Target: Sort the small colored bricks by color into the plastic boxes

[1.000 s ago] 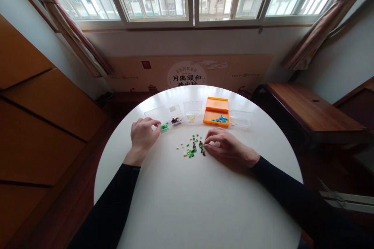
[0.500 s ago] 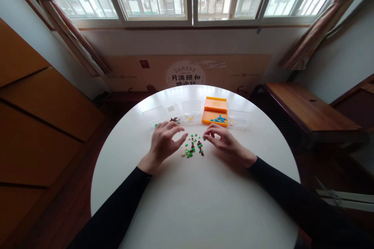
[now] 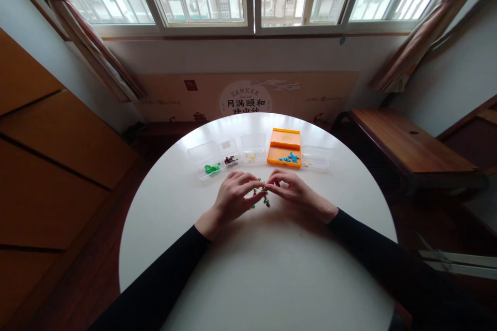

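Several tiny green and brown building-block pieces (image 3: 266, 201) lie loose on the white table, partly hidden by my hands. My left hand (image 3: 238, 194) reaches over the left side of this pile, thumb and index finger apart, their tips close to the right hand's fingertips. From the right, my right hand (image 3: 294, 190) comes in with thumb and index finger pinched together over the pile. Whatever sits between those fingertips is too small to make out.
Along the far side stand a clear box with green pieces (image 3: 212, 169), one with brown pieces (image 3: 231, 160), one with yellow pieces (image 3: 250, 157), an orange case (image 3: 284, 137) holding blue pieces, and another clear box (image 3: 320, 160). A wooden bench (image 3: 415, 139) stands to the right.
My left hand has moved right, from beside the boxes to over the pile, uncovering the green pieces in their box. My right hand has shifted slightly left and nearer, its fingertips now meeting the left's.
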### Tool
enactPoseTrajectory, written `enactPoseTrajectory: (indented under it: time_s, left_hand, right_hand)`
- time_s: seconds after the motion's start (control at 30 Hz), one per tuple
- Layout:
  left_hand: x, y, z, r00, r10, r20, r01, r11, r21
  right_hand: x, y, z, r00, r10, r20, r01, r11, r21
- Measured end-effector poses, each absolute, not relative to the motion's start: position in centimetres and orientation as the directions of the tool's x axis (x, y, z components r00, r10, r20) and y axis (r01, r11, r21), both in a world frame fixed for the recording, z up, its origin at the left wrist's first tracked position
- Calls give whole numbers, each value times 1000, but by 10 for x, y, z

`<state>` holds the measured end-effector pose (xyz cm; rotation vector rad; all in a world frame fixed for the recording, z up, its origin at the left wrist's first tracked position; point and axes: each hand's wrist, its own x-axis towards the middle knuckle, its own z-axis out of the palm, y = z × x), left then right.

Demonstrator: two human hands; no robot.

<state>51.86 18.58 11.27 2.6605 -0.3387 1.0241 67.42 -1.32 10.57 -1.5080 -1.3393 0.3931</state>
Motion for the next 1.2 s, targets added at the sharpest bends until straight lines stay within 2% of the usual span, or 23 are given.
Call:
enactPoseTrajectory:
  time_s: [0.2, 0.4, 0.63, 0.77, 0.87, 1.03, 1.2]
  left_hand:
    - [518, 187, 114, 756, -119, 644, -323, -924, 207]
    - [516, 199, 116, 752, -70, 656, -284, -932, 225]
    - [506, 236, 129, 719, 138, 681, -61, -964, 259]
    - [498, 262, 135, 672, 330, 663, 186, -942, 280]
    - [493, 278, 135, 641, 423, 640, 312, -906, 287]
    - [488, 294, 131, 660, 507, 555, 406, -862, 304]
    - [486, 297, 130, 702, 513, 494, 415, -858, 303]
  right_hand:
    - [675, -11, 102, 298, 880, 371, 546, 162, -822]
    - [677, -13, 106, 326, 848, 418, 608, 150, -780]
    - [678, -22, 111, 258, 870, 420, 742, 100, -663]
    - [676, -23, 110, 226, 874, 431, 780, 103, -618]
    - [676, -22, 109, 220, 874, 434, 786, 105, -610]
    - [677, -20, 107, 219, 871, 440, 793, 103, -600]
    - [679, -20, 102, 231, 862, 451, 812, 84, -578]
